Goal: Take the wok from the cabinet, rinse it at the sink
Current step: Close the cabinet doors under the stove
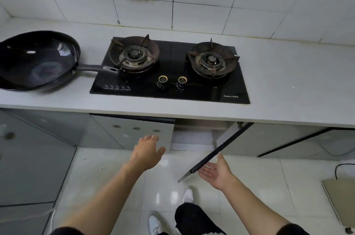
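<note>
A dark wok with a long black handle rests on the white countertop at the far left, its handle pointing toward the stove. Below the counter one cabinet door stands swung open toward me, showing a pale cabinet interior. My left hand is open, fingers spread, in front of the closed grey door to the left of the opening. My right hand is open, palm up, just under the edge of the swung door. No sink is in view.
A black two-burner gas hob with two knobs sits in the counter's middle. The wall behind is white tile. Glossy white floor tiles lie below, with my white shoes and dark trousers. A flat board with a cable lies at the right.
</note>
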`<state>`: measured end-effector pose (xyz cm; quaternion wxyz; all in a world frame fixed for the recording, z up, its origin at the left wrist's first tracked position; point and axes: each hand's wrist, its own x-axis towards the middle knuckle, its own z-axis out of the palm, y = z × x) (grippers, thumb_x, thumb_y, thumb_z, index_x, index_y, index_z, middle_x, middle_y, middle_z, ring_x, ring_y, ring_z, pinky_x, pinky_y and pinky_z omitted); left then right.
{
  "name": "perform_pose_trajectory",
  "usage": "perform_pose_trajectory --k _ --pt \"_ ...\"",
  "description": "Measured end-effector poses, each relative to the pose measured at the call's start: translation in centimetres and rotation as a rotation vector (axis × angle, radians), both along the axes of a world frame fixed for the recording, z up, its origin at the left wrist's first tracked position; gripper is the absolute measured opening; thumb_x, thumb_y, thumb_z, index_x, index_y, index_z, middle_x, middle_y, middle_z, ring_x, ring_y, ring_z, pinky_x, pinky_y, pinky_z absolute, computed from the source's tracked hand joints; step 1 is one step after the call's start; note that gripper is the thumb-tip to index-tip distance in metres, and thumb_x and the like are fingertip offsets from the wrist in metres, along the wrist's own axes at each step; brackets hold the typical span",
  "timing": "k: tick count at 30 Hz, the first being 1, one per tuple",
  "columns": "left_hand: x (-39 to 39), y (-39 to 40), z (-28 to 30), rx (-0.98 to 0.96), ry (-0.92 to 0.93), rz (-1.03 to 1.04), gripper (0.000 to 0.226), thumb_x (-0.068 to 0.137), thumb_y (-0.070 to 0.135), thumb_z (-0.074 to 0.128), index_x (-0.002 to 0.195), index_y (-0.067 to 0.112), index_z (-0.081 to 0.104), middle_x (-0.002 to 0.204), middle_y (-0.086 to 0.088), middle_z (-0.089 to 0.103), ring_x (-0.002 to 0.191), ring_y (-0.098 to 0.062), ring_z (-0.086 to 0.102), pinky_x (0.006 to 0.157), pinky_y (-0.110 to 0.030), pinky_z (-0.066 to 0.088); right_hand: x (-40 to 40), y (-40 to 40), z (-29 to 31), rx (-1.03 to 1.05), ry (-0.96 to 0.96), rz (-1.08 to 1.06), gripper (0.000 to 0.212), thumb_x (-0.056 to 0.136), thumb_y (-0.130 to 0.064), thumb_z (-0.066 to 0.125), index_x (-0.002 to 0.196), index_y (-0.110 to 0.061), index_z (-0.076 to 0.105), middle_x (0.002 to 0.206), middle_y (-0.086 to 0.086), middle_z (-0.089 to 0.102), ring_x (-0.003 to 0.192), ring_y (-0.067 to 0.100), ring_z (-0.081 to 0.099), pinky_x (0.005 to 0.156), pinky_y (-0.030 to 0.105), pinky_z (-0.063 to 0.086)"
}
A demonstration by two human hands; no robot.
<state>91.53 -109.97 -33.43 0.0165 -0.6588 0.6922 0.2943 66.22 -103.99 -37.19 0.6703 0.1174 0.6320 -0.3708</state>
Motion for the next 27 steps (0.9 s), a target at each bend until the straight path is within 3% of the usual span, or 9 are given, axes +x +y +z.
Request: perform_pose_trajectory --k 5,12,14,17,20,23,25,27 --pt "-0.5 -1.9 -0.3 0.067 -0.030 0.084 0.056 0.095 0.049 0.051 0.139 0.014 0.045 0.141 -0.006 0.050 0.128 -0.025 0.046 0.106 -0.039 0.041 1.1 -5.6 0.6 0.021 -0.175 -0.136 0.082 0.092 -0.063 0.043 0.122 0.012 0.045 0.122 0.034 0.052 0.118 0.046 0.052 0.105 0.052 0.043" --pt "-2.0 -4.9 -0.4 0.136 0.059 0.206 0.054 0.097 0.046 0.051 0.138 0.011 0.048 0.139 -0.005 0.054 0.126 -0.024 0.051 0.101 -0.032 0.041 2.1 -8.8 0.0 0.025 -0.169 -0.167 0.075 0.093 -0.063 0.040 0.115 0.008 0.047 0.103 0.029 0.057 0.106 0.043 0.056 0.104 0.050 0.045" --pt "-2.4 -5.5 -0.3 0.199 0.130 0.271 0.046 0.097 0.043 0.053 0.129 0.011 0.054 0.127 -0.006 0.060 0.118 -0.024 0.056 0.095 -0.029 0.041 2.5 -9.2 -0.1 0.021 -0.141 -0.152 0.073 0.094 -0.062 0.039 0.116 0.008 0.049 0.101 0.027 0.057 0.104 0.041 0.057 0.103 0.048 0.045" --pt "-2.7 -6.4 -0.3 0.278 0.452 0.511 0.021 0.096 0.034 0.055 0.096 0.014 0.060 0.093 -0.007 0.058 0.088 -0.023 0.056 0.082 -0.035 0.048 3.0 -10.1 0.1 0.013 -0.128 -0.150 0.074 0.095 -0.062 0.038 0.118 0.008 0.050 0.104 0.026 0.058 0.105 0.039 0.058 0.102 0.046 0.046" --pt "-2.5 -7.7 -0.8 0.354 0.867 0.840 0.032 0.100 0.030 0.052 0.111 0.002 0.062 0.106 -0.014 0.066 0.098 -0.027 0.064 0.089 -0.043 0.054 3.2 -11.0 0.2 0.031 -0.118 -0.165 0.075 0.092 -0.062 0.044 0.120 0.006 0.049 0.110 0.026 0.056 0.111 0.039 0.056 0.103 0.047 0.045" --pt "-2.1 -9.3 -1.4 0.437 1.230 1.118 0.048 0.104 0.035 0.042 0.127 -0.006 0.051 0.121 -0.023 0.061 0.112 -0.035 0.061 0.096 -0.043 0.051 3.5 -12.0 0.4 0.042 -0.114 -0.182 0.076 0.091 -0.064 0.044 0.122 0.006 0.049 0.114 0.026 0.056 0.111 0.040 0.057 0.104 0.048 0.045" --pt "-1.8 -10.0 -1.9 0.504 1.349 1.232 0.061 0.103 0.041 0.039 0.140 -0.008 0.037 0.130 -0.025 0.054 0.119 -0.036 0.056 0.104 -0.044 0.046 3.7 -12.4 0.4 0.034 -0.124 -0.212 0.079 0.092 -0.064 0.042 0.125 0.007 0.048 0.122 0.028 0.055 0.113 0.040 0.057 0.106 0.048 0.044" --pt "-1.6 -10.8 -2.6 0.531 1.391 1.329 0.071 0.102 0.047 0.039 0.144 -0.009 0.029 0.124 -0.023 0.054 0.117 -0.035 0.055 0.110 -0.044 0.041 3.8 -13.0 0.4 0.018 -0.135 -0.242 0.082 0.092 -0.065 0.041 0.128 0.008 0.046 0.127 0.029 0.053 0.115 0.041 0.057 0.107 0.048 0.043"
